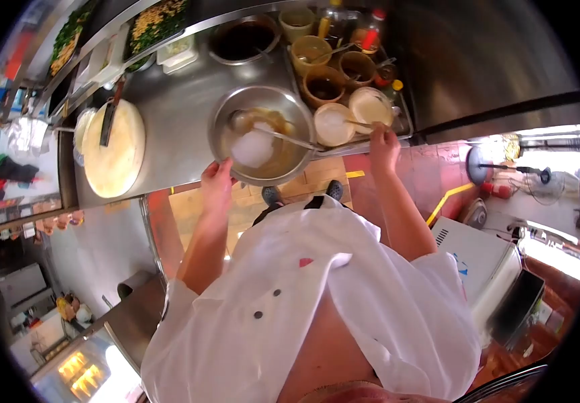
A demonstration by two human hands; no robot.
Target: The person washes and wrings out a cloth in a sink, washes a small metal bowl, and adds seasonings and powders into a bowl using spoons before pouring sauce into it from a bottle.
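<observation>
My left hand (pixel 217 177) pinches the near left rim of a steel mixing bowl (pixel 219 119) on the counter edge. Inside the bowl a heap of white powder (pixel 253 148) lies in brownish liquid. A ladle (pixel 290 139) rests in it, its handle across the right rim. To the right, my right hand (pixel 384 142) is closed on the handle end of a spoon (pixel 357 123). The spoon's other end reaches into a round tub (pixel 319 134) of white powder. A second pale tub (pixel 370 107) sits just behind my right hand.
Several sauce tubs, including one of dark sauce (pixel 323 86), and bottles (pixel 372 33) crowd the tray. A dark-filled pan (pixel 243 40) stands behind the bowl. At left, a cleaver (pixel 109 121) lies on a round chopping board (pixel 125 161). A steel wall (pixel 491 67) borders the right.
</observation>
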